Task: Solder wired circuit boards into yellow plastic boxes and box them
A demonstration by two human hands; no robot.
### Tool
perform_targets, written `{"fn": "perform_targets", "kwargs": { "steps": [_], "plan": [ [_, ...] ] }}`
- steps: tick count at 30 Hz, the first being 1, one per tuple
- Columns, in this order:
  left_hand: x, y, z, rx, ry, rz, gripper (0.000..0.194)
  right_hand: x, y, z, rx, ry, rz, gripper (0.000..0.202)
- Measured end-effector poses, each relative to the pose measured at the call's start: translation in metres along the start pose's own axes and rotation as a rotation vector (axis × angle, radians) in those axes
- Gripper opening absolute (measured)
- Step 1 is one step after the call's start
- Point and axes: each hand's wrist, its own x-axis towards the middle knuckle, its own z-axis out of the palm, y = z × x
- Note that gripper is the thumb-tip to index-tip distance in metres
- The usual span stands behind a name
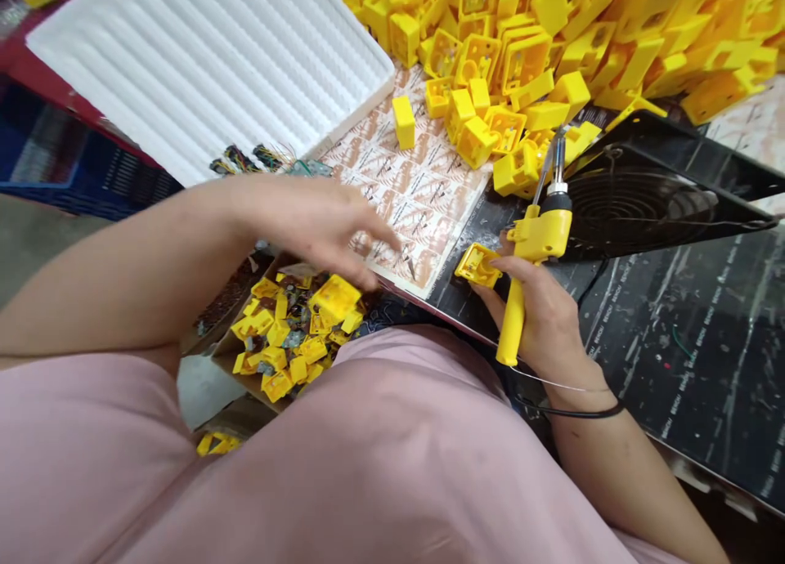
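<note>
My right hand (543, 311) holds a yellow soldering gun (543, 233), its metal tip pointing up and its handle running down across the palm. Between the fingertips of that same hand sits a small open yellow housing (478, 266) with parts inside. My left hand (331, 225) reaches across the table edge, slightly blurred, with thumb and forefinger apart and nothing seen between them. Beneath it, a carton (224, 355) is filled with yellow housings and loose pieces (312, 350). A single yellow block (403, 123) stands on the patterned sheet (429, 180).
Yellow housings (521, 61) are heaped at the back right. A black fan (643, 204) leans on the dark table (705, 335) at right. White ridged foam (214, 57) lies at back left, with wired parts (270, 159) at its edge. A blue crate (55, 151) stands far left.
</note>
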Motion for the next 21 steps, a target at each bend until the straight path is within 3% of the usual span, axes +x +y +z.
{"fn": "perform_targets", "kwargs": {
  "steps": [2,5,7,9,12,14,17,21],
  "plan": [
    [0.019,-0.011,-0.011,0.013,0.014,-0.042,0.052,-0.001,-0.001,0.002,-0.012,0.0,-0.011,0.041],
    [0.07,-0.03,-0.022,0.035,0.043,-0.151,0.052,-0.001,0.0,0.004,-0.031,-0.003,-0.027,0.042],
    [0.1,-0.039,-0.024,0.047,0.071,-0.267,0.05,-0.002,0.001,0.006,-0.024,0.001,-0.035,0.043],
    [0.112,-0.041,-0.016,-0.028,0.111,-0.309,0.047,-0.003,0.002,0.006,-0.007,0.008,-0.039,0.042],
    [0.093,-0.032,0.013,-0.247,0.142,-0.086,0.041,-0.004,0.002,0.005,0.013,0.036,-0.033,0.04],
    [0.067,-0.024,0.035,-0.232,0.174,0.128,0.038,-0.004,0.001,0.003,0.022,0.035,-0.027,0.039],
    [0.033,-0.015,0.054,-0.002,0.224,0.136,0.042,-0.004,0.0,0.001,0.037,-0.003,-0.033,0.037],
    [0.02,-0.005,0.047,0.136,0.065,0.077,0.069,-0.004,-0.001,0.002,0.021,-0.01,-0.03,0.039]
  ]
}}
